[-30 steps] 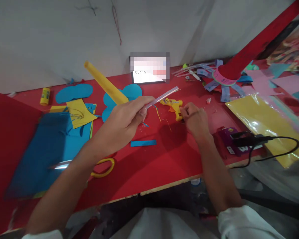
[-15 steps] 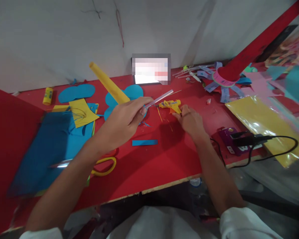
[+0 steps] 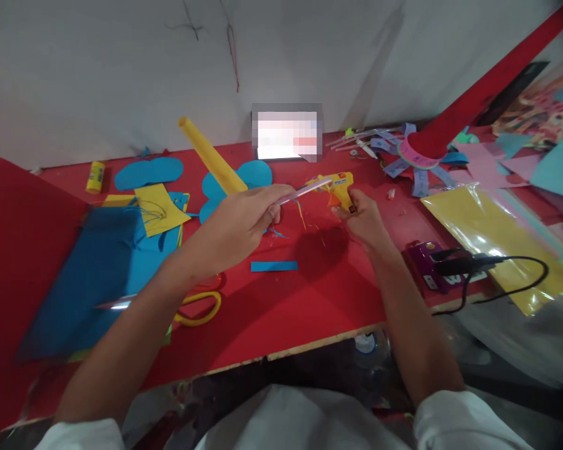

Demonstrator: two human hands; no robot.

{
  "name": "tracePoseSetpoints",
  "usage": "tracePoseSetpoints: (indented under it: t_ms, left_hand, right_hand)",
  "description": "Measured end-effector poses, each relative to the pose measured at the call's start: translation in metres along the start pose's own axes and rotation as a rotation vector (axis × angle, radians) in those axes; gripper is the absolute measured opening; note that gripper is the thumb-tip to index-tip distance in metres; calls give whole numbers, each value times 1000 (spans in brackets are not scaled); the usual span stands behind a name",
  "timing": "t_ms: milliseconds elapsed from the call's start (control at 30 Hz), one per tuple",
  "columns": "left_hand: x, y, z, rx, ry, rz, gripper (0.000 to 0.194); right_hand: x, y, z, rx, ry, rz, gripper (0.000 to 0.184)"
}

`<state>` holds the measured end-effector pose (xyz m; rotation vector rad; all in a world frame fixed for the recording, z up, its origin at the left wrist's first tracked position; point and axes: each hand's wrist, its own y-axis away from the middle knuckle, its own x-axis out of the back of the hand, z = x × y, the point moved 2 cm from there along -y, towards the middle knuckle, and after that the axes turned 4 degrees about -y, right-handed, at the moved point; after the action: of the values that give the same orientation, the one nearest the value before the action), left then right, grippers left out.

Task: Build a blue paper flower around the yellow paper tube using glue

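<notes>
My left hand is closed in a pinch on a clear glue stick, which points up and to the right. The stick's far end overlaps the front of a yellow hot glue gun; I cannot tell whether they touch. Around the bottom of the gun's handle, the fingers of my right hand are closed, and the gun looks lifted off the table. A blue paper strip lies in front of both hands. Behind my left hand are a rolled yellow paper tube and a blue petal-shaped paper.
Yellow-handled scissors lie by my left forearm on the red table. Blue sheets and a yellow glue tube are at left. A purple box with a black cable and a yellow packet sit at right.
My right hand has raised the glue gun off the table and shifted it slightly right. The glue stick in my left hand has tilted lower, towards the gun.
</notes>
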<state>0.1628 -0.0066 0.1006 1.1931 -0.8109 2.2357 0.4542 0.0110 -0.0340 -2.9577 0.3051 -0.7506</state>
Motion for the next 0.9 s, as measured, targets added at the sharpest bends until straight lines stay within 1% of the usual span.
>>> tracePoseSetpoints:
  t_ms: [100, 200, 267, 367, 433, 500, 567, 700, 733, 833, 900]
  left_hand:
    - [-3, 0, -2, 2, -18, -27, 40]
    - [-3, -1, -4, 26, -48, -44, 42]
    - [-2, -1, -6, 35, -60, -50, 41]
    - [-2, -1, -9, 46, -40, -36, 38]
    - [-4, -2, -9, 52, -20, -15, 34]
    - [-6, -3, -9, 63, -7, -6, 33]
    - [-7, -4, -7, 83, -5, -25, 34]
    - [-10, -4, -5, 118, -46, -83, 36]
    - [-12, -4, -6, 117, -59, -84, 36]
    - [-16, -3, -10, 75, -60, -64, 35]
    - [-19, -3, -11, 34, -35, -23, 34]
  right_hand:
    - [-2, 7, -13, -63, -312, -160, 26]
    - [-8, 16, -26, -121, -522, -303, 29]
    - [-14, 21, -32, -168, -607, -378, 38]
    - [-24, 27, -38, -201, -637, -472, 44]
    - [-28, 29, -41, -197, -622, -483, 47]
    - [-31, 30, -44, -180, -612, -452, 52]
    - [-33, 31, -47, -150, -615, -426, 54]
    - [-39, 31, -50, -99, -616, -432, 42]
    - [-41, 31, -49, -88, -601, -432, 42]
    - [-45, 30, -46, -20, -545, -385, 56]
    - [-47, 31, -43, 25, -527, -329, 68]
